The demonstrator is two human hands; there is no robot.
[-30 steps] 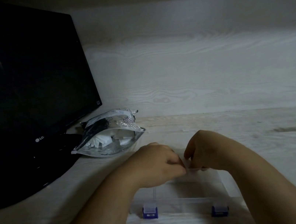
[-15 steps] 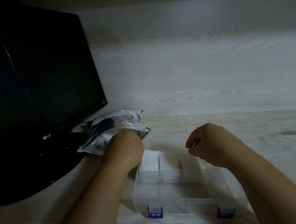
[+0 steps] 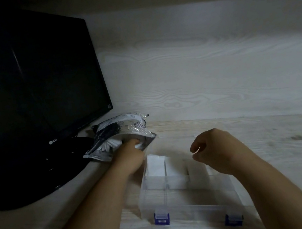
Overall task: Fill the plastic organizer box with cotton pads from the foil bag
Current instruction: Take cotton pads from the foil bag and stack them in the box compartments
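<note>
1. Left hand (image 3: 131,155) just left the plastic organizer box (image 3: 190,206) and went into the foil bag (image 3: 113,134) beside the monitor (image 3: 32,83).
2. Its fingers are buried in the bag, so I can't tell if it's grabbed anything.
3. Right hand (image 3: 215,149) hovers over the box, loosely curled, empty.
4. Cotton pads (image 3: 155,166) fill the back-left compartments; the front looks bare, so plenty left.

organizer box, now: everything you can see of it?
The plastic organizer box is clear and rectangular, lying flat and open-topped on the pale wood-grain desk; no lid is clearly visible. Two purple latches sit on its near edge. Thin clear dividers split it into compartments: the far row's left ones hold white cotton pads, the near ones look empty. The right hand hovers over its far right end and the left forearm passes its far left corner; whether either touches it cannot be told.
</note>
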